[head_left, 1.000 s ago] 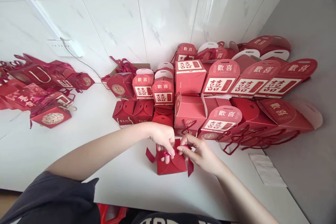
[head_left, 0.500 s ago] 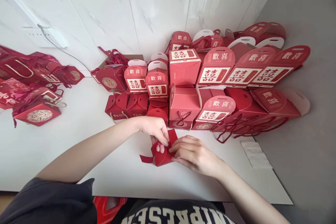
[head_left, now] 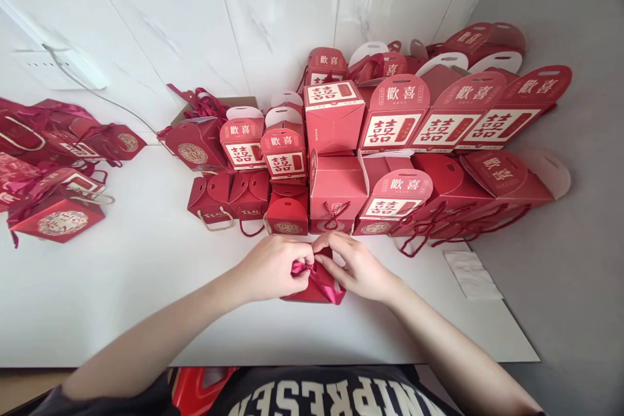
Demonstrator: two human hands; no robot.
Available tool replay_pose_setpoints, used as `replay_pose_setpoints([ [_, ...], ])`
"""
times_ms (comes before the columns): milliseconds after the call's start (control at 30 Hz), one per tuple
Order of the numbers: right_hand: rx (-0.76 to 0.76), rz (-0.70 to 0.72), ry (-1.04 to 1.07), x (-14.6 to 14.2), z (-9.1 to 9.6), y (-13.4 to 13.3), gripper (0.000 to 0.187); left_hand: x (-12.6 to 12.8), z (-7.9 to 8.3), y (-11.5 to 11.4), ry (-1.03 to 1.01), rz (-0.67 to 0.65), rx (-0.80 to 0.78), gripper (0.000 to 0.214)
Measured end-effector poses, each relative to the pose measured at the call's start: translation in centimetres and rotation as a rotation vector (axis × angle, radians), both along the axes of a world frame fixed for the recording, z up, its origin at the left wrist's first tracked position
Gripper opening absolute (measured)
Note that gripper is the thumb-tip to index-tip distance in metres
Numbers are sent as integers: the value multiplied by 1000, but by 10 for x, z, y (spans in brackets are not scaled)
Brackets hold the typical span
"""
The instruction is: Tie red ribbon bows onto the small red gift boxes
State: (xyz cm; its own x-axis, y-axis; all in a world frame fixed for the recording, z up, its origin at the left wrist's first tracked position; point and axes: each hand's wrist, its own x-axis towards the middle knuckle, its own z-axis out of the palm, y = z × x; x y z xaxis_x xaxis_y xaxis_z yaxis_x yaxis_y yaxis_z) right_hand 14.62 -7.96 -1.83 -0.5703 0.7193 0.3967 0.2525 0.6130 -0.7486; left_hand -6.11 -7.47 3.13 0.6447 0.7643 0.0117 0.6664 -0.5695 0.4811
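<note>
A small red gift box [head_left: 305, 294] rests on the white table near its front, partly covered by both hands. Across its top runs a shiny pink-red ribbon [head_left: 327, 288], one end draping over the box's right side. My left hand [head_left: 280, 266] is closed, with a loop of the ribbon bunched in its fingers. From the right, my right hand [head_left: 358, 266] curls over the box top, thumb and fingertips meeting close to the left hand's fingers. Whatever lies between the right fingertips is too small to make out.
Stacked red gift boxes [head_left: 390, 130] stand behind my hands, some with cord handles. More red boxes [head_left: 63, 214] with ribbons sit at the left. A white tissue [head_left: 472, 275] lies near the right edge. A cable [head_left: 97, 88] runs down from a wall socket.
The box's flaps, spread before, are folded in. A ribbon now shows on top, gripped by my left hand. My right hand has moved onto the box top. The view has shifted slightly.
</note>
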Motion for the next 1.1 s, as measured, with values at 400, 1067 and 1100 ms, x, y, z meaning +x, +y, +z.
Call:
replay_pose_setpoints([
  [400, 69, -15, -25, -2, -7, 3, 16, -11, -48, -15, -325, 29, 596, 13],
  [1067, -206, -22, 172, -5, 1, -2, 14, -14, -47, -17, -364, -45, 682, 10],
  [1100, -276, -3, 204, -5, 3, -2, 11, -13, -47, -17, -368, -45, 686, 10],
])
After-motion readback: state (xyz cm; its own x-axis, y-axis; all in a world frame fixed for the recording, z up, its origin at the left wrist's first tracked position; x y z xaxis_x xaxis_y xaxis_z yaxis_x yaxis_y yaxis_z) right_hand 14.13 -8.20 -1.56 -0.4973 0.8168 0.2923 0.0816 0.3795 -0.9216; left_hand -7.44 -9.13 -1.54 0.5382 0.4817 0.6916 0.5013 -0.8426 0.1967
